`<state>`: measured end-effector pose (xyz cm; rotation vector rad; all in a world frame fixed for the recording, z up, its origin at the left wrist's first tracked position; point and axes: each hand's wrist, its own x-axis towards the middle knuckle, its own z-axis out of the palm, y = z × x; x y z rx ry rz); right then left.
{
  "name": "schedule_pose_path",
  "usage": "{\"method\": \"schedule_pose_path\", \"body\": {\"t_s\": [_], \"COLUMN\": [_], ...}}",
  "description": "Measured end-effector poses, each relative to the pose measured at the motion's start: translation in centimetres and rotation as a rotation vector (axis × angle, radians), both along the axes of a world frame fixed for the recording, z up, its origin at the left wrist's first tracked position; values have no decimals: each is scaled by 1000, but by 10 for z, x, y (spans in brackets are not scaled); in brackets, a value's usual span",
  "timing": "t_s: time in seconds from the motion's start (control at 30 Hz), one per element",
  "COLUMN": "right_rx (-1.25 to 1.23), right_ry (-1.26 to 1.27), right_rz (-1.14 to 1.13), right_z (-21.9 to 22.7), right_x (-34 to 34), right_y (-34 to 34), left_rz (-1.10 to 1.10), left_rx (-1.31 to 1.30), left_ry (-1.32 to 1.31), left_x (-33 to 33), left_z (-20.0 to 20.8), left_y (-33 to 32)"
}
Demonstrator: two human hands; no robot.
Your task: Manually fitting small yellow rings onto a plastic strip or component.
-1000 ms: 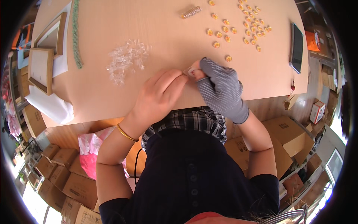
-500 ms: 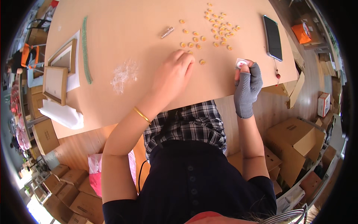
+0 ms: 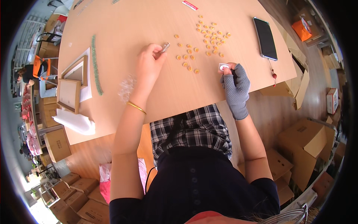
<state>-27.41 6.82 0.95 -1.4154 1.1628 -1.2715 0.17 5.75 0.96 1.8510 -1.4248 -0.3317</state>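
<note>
My bare left hand (image 3: 151,58), a gold bangle on its wrist, pinches a short silvery cylinder (image 3: 165,47) that looks like a stack of small discs. It is above the table, left of the scattered yellow pieces. My right hand (image 3: 236,87) wears a grey dotted glove with bare fingertips. Between its thumb and fingers is a small white square (image 3: 223,67) with a round piece on it. Several small round yellow-orange pieces (image 3: 196,71) lie between and beyond my hands, spread loosely nearer me and bunched farther off.
A phone (image 3: 266,39) with a beaded strap lies at the right. To the left are wooden frames (image 3: 69,95), a green strip (image 3: 96,65), a white wrapped bundle (image 3: 76,121) and a heap of clear plastic bits (image 3: 126,87). A red-and-white strip (image 3: 190,5) lies at the far edge.
My left hand has left the nearer yellow pieces and picked up the silvery cylinder from the table. My right hand still holds the white square. The whole view has shifted.
</note>
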Motion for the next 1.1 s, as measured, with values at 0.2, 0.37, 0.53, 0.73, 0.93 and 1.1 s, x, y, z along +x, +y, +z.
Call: {"method": "schedule_pose_path", "body": {"t_s": [0.2, 0.37, 0.53, 0.73, 0.93, 1.1], "right_rx": [-30, -108, -80, -95, -268, -308], "right_ry": [93, 187, 182, 209, 345, 397], "right_rz": [34, 51, 26, 38, 167, 249], "right_z": [1, 1, 0, -3, 10, 11], "right_x": [-2, 0, 1, -1, 10, 43], "right_y": [-1, -2, -1, -1, 7, 23], "left_rz": [-15, -59, -19, -43, -137, -199], "left_rx": [-40, -171, -188, -78, 37, -81], "left_ry": [41, -174, -84, 82, 97, -87], "left_x": [-3, -7, -4, -4, -36, -35], "left_z": [1, 1, 1, 14, 21, 5], "left_y": [1, 7, 9, 28, 94, 99]}}
